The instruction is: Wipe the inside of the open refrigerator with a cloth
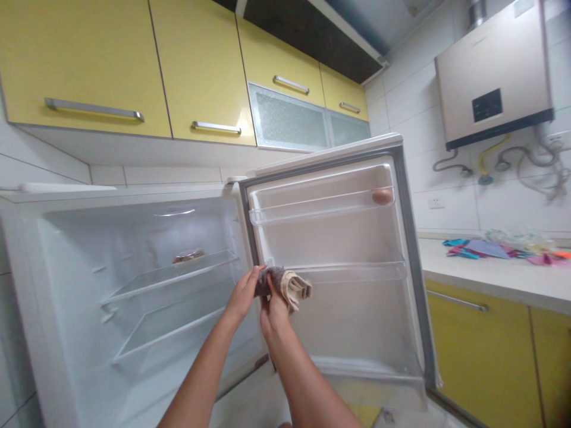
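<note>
A folded cloth (294, 288), dark grey-brown on one side and beige on the other, is held up before the open fridge door (339, 238). My left hand (243, 291) grips its left end, fingers pressed against the dark part. My right hand (274, 303) is wrapped round the cloth's middle from below. Both hands are close together near the hinge side of the door. The open fridge compartment (178, 380), with glass shelves (169, 276), lies to the left.
A brownish item (188, 256) lies on the upper shelf. The top door rack holds an egg (382, 195). Yellow cabinets (200, 71) hang above. On the right, a counter (491, 276) bears colourful cloths (488, 248) below a water heater (495, 77).
</note>
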